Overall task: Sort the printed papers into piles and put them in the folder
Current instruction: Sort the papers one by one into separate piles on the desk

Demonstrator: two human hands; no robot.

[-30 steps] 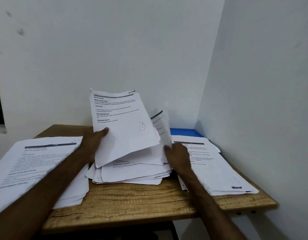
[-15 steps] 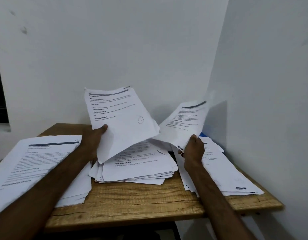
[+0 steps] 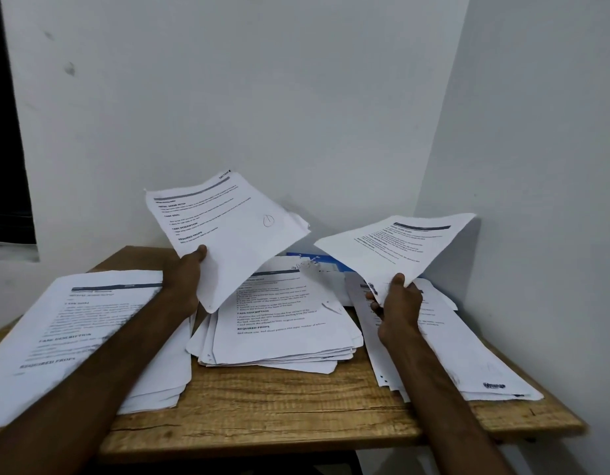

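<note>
a wooden bench [image 3: 279, 406] stands in the corner of two white walls [image 3: 262, 114], and printed papers cover most of it in three piles. the left pile [image 3: 91, 323] lies at the near left and hangs over the bench edge, partly hidden under the left forearm [image 3: 91, 389]. the middle pile [image 3: 283, 323] is a loose, fanned stack at the centre, with headed text on its top page. the right pile [image 3: 468, 354] lies along the right side, slanting from the back toward the near right corner. a blue folder [image 3: 326, 262] lies at the back between the middle and right piles; only a strip of it shows behind the papers.

the left hand [image 3: 182, 279] grips a few sheets [image 3: 235, 234] by their lower left edge and holds them up above the middle pile, tilted with the text toward the camera. its thumb lies on the front page and the rest of that hand is hidden behind the paper. a small pen circle [image 3: 268, 220] is drawn on the front page. the right hand [image 3: 398, 299] pinches a single sheet [image 3: 399, 245] by its near corner, thumb on top and fingers [image 3: 375, 306] curled beneath. it holds the sheet in the air over the far end of the right pile, clear of the papers below.
</note>
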